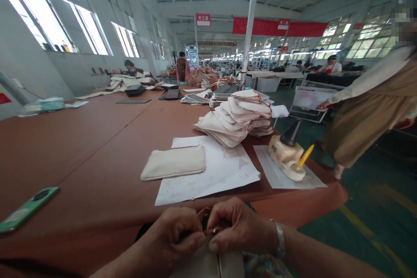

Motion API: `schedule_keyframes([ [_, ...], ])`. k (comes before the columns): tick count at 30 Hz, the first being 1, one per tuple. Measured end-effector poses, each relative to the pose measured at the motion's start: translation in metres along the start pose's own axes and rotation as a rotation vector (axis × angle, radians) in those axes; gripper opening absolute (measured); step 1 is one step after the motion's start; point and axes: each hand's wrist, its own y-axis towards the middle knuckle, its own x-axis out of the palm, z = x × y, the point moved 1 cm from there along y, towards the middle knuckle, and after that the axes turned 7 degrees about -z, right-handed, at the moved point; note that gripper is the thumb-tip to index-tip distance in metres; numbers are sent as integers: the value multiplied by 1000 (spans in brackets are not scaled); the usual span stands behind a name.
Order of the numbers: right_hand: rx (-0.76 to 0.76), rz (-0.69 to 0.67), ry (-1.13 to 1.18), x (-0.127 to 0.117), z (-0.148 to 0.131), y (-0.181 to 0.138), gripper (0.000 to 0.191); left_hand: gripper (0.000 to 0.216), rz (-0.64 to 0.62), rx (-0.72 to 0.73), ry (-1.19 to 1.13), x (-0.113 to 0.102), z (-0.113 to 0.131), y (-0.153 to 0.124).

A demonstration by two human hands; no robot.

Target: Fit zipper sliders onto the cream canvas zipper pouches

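Observation:
Below the table's front edge, my left hand [177,234] and my right hand [241,228] meet, their thumbs and fingers pinched together. Both grip the brown upper edge of a cream fabric piece [198,265], which hangs down with a dark line along its middle. A small shiny spot shows between the thumbs; its kind cannot be made out. In front of my hands, a flat cream pouch-like piece [176,163] lies partly on a white paper sheet [224,182].
A heap of cream pieces [231,117] stands behind the paper. To the right are a stained glue container [286,156] with a black cone and yellow stick. A green phone [29,208] lies left on the brown table [97,160]. A person [368,104] stands at the right.

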Motion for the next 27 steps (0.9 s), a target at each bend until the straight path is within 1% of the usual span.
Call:
schedule_keyframes([
  [2, 53, -51, 10, -2, -5, -2, 42, 24, 3, 22, 96, -1, -1, -1],
  [5, 110, -60, 14, -6, -12, -4, 46, 18, 10, 100, 194, -1, -8, 0],
  [7, 113, -57, -22, -8, -14, -4, 47, 17, 22, 148, 259, -2, -11, -1],
  [9, 95, -64, -84, -9, -16, -3, 44, 15, 31, 147, 291, -4, -11, -2],
  [11, 70, -59, -138, -9, -16, -4, 43, 17, 26, 117, 241, -7, -9, -4],
  [13, 50, -54, -182, -8, -17, -4, 42, 24, -30, 80, 104, -10, -4, -5],
  [15, 27, -56, -222, -6, -17, -5, 40, 35, -113, 67, -38, -11, 1, -4],
  [18, -36, -68, -272, -3, -18, -4, 34, 46, -181, 41, -151, -9, 6, 0],
  [21, -68, -89, -296, -4, -22, -4, 27, 43, -190, -4, -185, -4, 3, 5],
  [25, 5, -116, -400, -10, -32, -5, 24, 42, -222, -59, -261, 1, -2, 5],
  [27, 14, -144, -403, -10, -36, -6, 24, 41, -226, -53, -271, 2, -1, 4],
])
